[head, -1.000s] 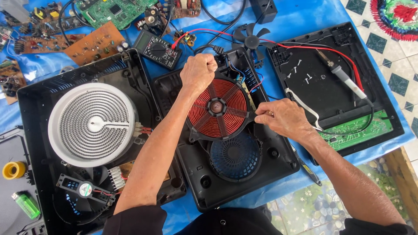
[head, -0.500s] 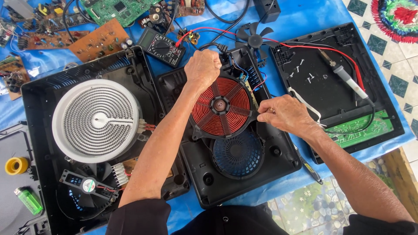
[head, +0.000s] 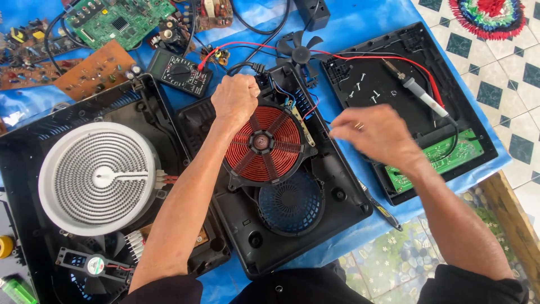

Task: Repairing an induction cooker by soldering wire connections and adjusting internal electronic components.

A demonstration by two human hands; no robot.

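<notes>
An opened black induction cooker base lies in the middle, with a round copper coil and a blue fan grille below it. My left hand is closed in a fist on the coil's upper-left rim, next to a bundle of wires. My right hand hovers, blurred, above the base's right edge, its fingers pointing left toward the coil. Whether those fingers pinch anything is unclear. A screwdriver lies on the blue sheet below that hand.
Left stands a second open casing with a white spiral heater and a small fan. A black cover on the right holds screws, a probe and a green board. A multimeter and circuit boards lie behind.
My right hand has lifted off the coil's right edge and moved to the right. The left fist has stayed on the coil's upper-left rim.
</notes>
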